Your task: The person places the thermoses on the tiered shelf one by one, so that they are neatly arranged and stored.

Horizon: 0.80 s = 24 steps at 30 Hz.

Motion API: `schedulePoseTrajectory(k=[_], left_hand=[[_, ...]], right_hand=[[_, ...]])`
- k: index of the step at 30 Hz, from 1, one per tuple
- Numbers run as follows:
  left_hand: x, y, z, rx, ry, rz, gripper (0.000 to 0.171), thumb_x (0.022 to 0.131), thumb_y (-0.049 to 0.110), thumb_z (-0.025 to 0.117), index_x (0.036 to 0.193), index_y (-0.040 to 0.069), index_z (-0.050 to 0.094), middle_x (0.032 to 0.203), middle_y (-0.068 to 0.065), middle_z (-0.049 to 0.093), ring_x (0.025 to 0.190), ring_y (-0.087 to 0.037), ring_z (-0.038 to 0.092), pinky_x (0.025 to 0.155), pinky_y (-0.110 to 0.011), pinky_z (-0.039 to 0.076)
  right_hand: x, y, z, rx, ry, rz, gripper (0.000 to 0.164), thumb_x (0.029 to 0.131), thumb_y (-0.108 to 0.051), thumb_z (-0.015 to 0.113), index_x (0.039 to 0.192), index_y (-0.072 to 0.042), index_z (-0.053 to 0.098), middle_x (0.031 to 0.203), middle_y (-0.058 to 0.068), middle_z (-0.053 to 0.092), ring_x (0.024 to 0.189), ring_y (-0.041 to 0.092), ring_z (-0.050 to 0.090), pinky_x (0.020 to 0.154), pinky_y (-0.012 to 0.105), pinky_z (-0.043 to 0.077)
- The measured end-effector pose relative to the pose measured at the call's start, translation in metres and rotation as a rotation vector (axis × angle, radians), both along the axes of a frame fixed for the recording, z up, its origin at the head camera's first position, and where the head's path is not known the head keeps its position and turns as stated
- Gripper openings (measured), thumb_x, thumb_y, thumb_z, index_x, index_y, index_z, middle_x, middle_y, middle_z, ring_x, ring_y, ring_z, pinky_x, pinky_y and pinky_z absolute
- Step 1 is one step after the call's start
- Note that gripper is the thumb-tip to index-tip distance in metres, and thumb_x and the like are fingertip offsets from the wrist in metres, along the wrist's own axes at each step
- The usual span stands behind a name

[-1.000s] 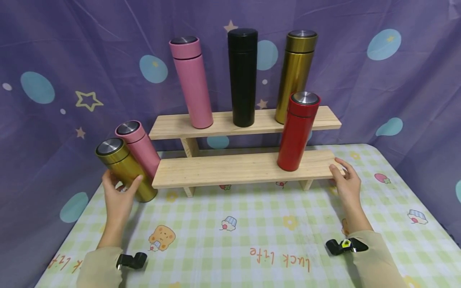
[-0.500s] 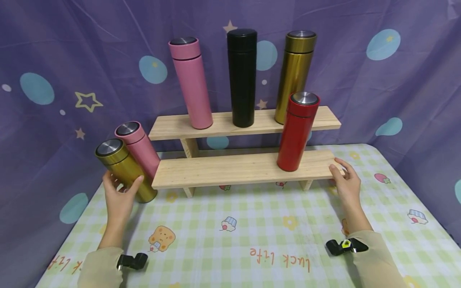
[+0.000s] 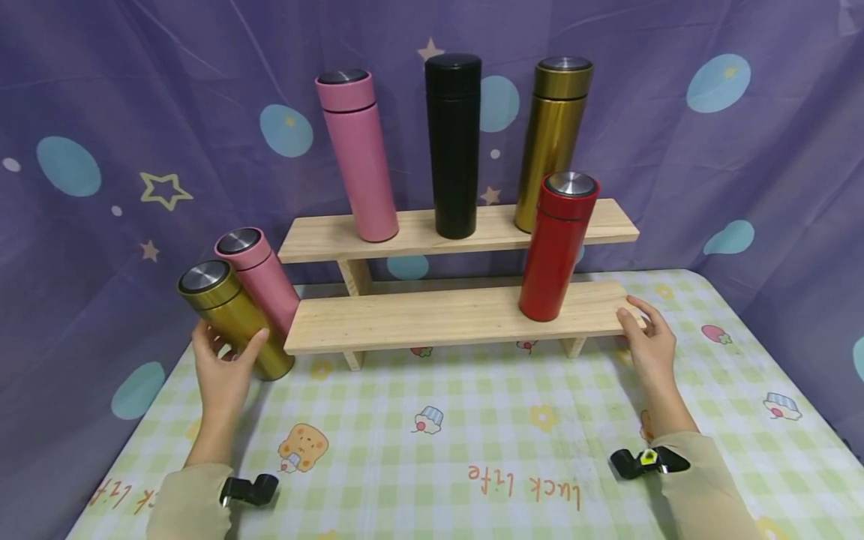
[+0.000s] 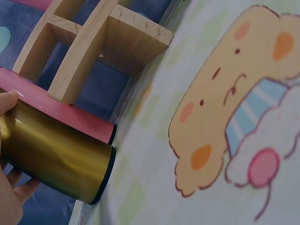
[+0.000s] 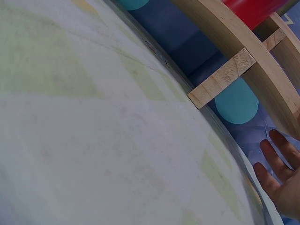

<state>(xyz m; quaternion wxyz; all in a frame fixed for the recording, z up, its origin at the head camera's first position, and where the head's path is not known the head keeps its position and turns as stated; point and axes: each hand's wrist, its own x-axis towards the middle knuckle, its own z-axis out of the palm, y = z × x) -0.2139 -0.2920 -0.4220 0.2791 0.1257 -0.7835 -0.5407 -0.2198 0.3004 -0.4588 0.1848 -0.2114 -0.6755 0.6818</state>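
At the left end of a two-tier wooden display shelf (image 3: 418, 319), my left hand (image 3: 225, 371) holds a gold thermos bottle (image 3: 236, 315), thumb on one side and fingers on the other. Its dark base is at the tablecloth in the left wrist view. Just behind it is a pink thermos bottle (image 3: 259, 274), close beside the shelf end. My right hand (image 3: 651, 345) holds the right end of the lower board with thumb and index finger; in the right wrist view its other fingers (image 5: 276, 159) extend below the board. A red thermos bottle (image 3: 556, 251) stands on that board.
On the upper board stand a taller pink bottle (image 3: 361, 165), a black bottle (image 3: 454, 150) and a gold bottle (image 3: 550, 142), partly behind the red one. A purple patterned curtain (image 3: 202, 75) hangs behind. The green-checked tablecloth (image 3: 486, 420) spreads in front of the shelf.
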Motion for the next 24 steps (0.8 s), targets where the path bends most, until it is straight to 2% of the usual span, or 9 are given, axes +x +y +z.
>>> schedulePoseTrajectory(k=[5, 14, 24], left_hand=[[0.001, 0.003, 0.001, 0.016, 0.034, 0.032, 0.080, 0.086, 0.023, 0.079, 0.151, 0.025, 0.033, 0.143, -0.004, 0.044, 0.121, -0.017, 0.044, 0.096, -0.030, 0.039], [0.011, 0.007, 0.003, 0.030, 0.043, 0.062, 0.078, 0.085, 0.023, 0.079, 0.150, 0.026, 0.036, 0.143, -0.003, 0.045, 0.120, -0.016, 0.044, 0.099, -0.030, 0.038], [0.018, 0.006, 0.006, 0.052, 0.096, 0.083, 0.078, 0.082, 0.017, 0.082, 0.148, 0.023, 0.039, 0.137, 0.002, 0.048, 0.116, -0.013, 0.047, 0.097, -0.026, 0.040]], right_hand=[[-0.001, 0.001, 0.000, -0.019, -0.007, -0.009, 0.046, 0.092, -0.028, 0.072, 0.136, -0.021, 0.061, 0.095, -0.016, 0.062, 0.080, 0.001, 0.060, 0.070, 0.013, 0.051], [-0.001, 0.000, 0.001, -0.031, -0.016, -0.013, 0.045, 0.092, -0.027, 0.072, 0.135, -0.021, 0.062, 0.099, -0.014, 0.061, 0.080, 0.002, 0.060, 0.071, 0.014, 0.051], [-0.002, 0.001, 0.000, 0.000, -0.011, -0.008, 0.046, 0.092, -0.029, 0.071, 0.136, -0.021, 0.061, 0.096, -0.014, 0.061, 0.079, 0.002, 0.059, 0.071, 0.014, 0.051]])
